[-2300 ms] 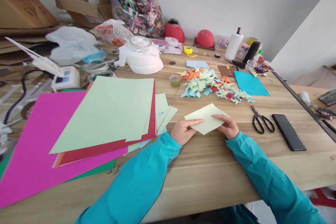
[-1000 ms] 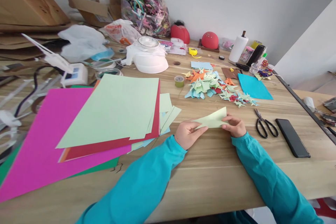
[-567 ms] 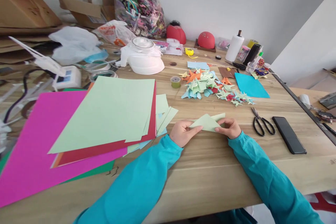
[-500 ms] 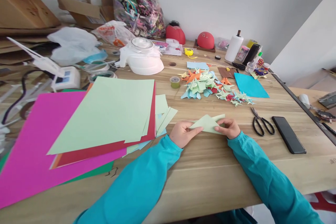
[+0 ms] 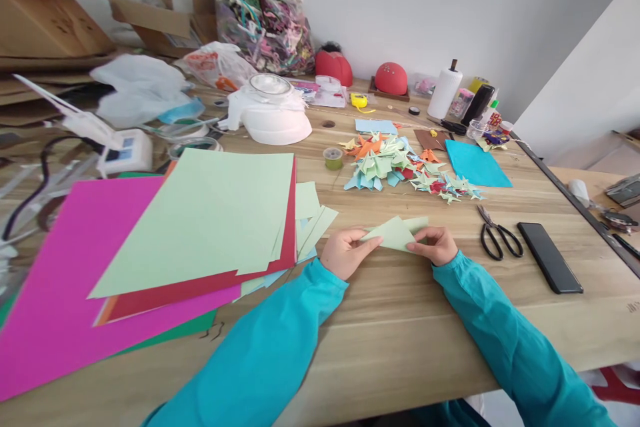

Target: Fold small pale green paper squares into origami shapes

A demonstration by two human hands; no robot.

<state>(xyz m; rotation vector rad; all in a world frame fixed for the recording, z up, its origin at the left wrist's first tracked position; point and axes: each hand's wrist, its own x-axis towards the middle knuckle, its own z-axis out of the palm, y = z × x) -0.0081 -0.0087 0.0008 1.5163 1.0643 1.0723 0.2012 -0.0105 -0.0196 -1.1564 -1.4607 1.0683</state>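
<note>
A pale green piece of paper (image 5: 394,235), partly folded with a raised triangular flap, is held just above the table between both hands. My left hand (image 5: 345,253) pinches its left corner between thumb and fingers. On the other side my right hand (image 5: 436,245) grips the right end, its thumb on the near flap and fingers behind the far layer. Beyond the hands lies a heap of small folded paper shapes (image 5: 383,160) in green, orange, blue and red. Cut pale green paper pieces (image 5: 317,230) rest left of my left hand.
Large coloured sheets (image 5: 210,207) are stacked on the left. Scissors (image 5: 495,233) and a black phone (image 5: 550,257) lie right of my right hand. A tape roll (image 5: 333,158) and a turquoise sheet (image 5: 479,163) sit farther back on the wooden table (image 5: 390,347).
The near flap of the green paper stands slightly higher, its tip shifted a little right. My left thumb has drawn slightly left along the edge; both hands keep their hold.
</note>
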